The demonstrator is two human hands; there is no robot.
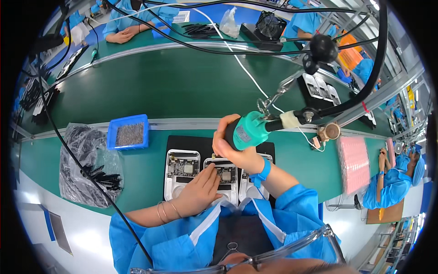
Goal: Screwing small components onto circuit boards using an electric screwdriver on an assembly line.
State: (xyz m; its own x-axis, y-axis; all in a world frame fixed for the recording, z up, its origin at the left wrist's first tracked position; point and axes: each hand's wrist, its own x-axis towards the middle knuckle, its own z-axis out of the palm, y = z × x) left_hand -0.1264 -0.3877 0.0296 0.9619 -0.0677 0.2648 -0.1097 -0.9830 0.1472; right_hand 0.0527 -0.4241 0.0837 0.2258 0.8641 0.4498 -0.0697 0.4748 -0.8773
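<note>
With our right hand (242, 157) grasping the driver (251, 131) and left hand (200, 191) released at the seated circuit board (227, 176), we judge work unfinished

Pink bundle (353, 164), possibly bubble wrap, black fan (270, 26), co-worker at right (391, 182)

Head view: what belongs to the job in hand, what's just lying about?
In use: teal power tool, in the right hand; white housings with circuit boards, left hand at the middle one; probably the blue bin of small parts.
Apparently just lying about: pink wrapped stack; black fan.
</note>
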